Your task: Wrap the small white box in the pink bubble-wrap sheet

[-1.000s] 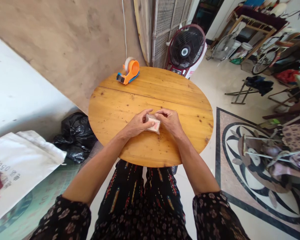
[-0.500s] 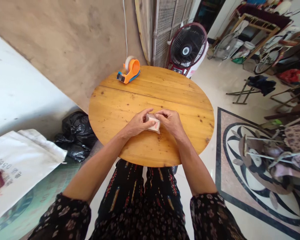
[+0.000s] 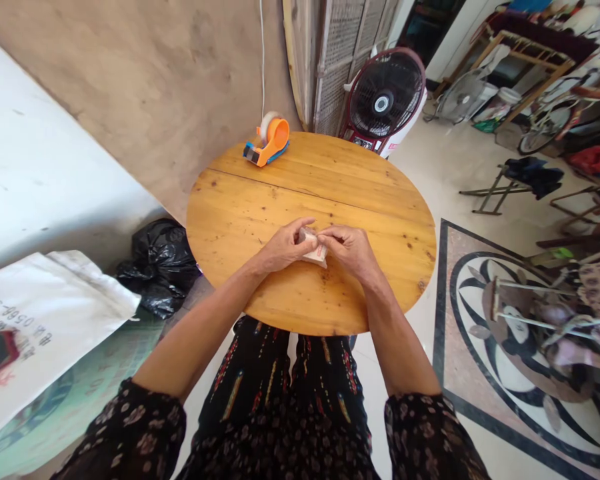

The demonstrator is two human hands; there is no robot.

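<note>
A small pale packet with red print (image 3: 318, 255), apparently in clear plastic, lies near the front middle of the round wooden table (image 3: 380, 200). My left hand (image 3: 284, 248) holds its left side, thumb across the top and fingers behind. From the other side my right hand (image 3: 351, 248) pinches at the packet's upper right part, thumb and forefinger together. Those fingertips cover part of the print. Whatever lies between them is too small to make out.
An orange tape dispenser (image 3: 276, 139) with a roll stands at the table's back left. Behind the table is a fan (image 3: 387, 93). Black plastic bags (image 3: 163, 257) and a white sack (image 3: 60, 300) are on the left. A folding stool (image 3: 505, 187) stands right.
My right thumb and fingers have shifted across the packet's top, covering more of the print. My left hand keeps its hold. The whole view has swung slightly.
</note>
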